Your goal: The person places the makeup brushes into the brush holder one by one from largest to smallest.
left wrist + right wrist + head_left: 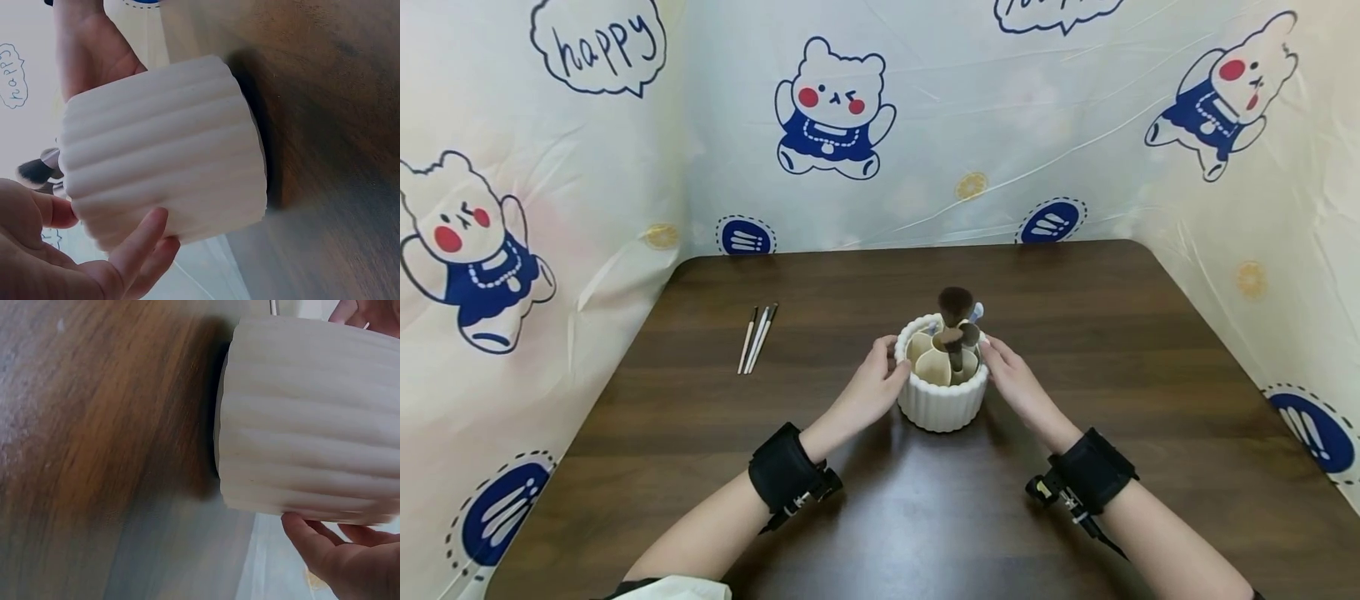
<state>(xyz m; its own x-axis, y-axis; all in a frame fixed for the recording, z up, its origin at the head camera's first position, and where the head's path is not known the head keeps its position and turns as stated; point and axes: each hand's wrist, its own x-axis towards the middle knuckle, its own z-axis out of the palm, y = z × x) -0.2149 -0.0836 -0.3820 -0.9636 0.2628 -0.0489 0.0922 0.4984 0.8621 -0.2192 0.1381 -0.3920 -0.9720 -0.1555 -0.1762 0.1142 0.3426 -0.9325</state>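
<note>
A white ribbed makeup brush holder (943, 407) stands upright at the middle of the table, between both hands. Its inside is split into round cream compartments, and several brushes with dark bristles (956, 305) stick up out of it. My left hand (871, 382) grips the holder's left side, thumb near the scalloped rim and fingers along the ribbed wall (162, 144). From the opposite side, my right hand (1017, 382) holds it with fingertips against the wall. A dark shadow lies along the holder's base in both wrist views.
Three thin brushes (758, 340) with pale handles lie side by side on the brown wooden table (820, 292), left of the holder. Behind the table and at its sides hangs a pale curtain (925, 108) with cartoon bears. Each wrist wears a black strap (786, 471) with a camera.
</note>
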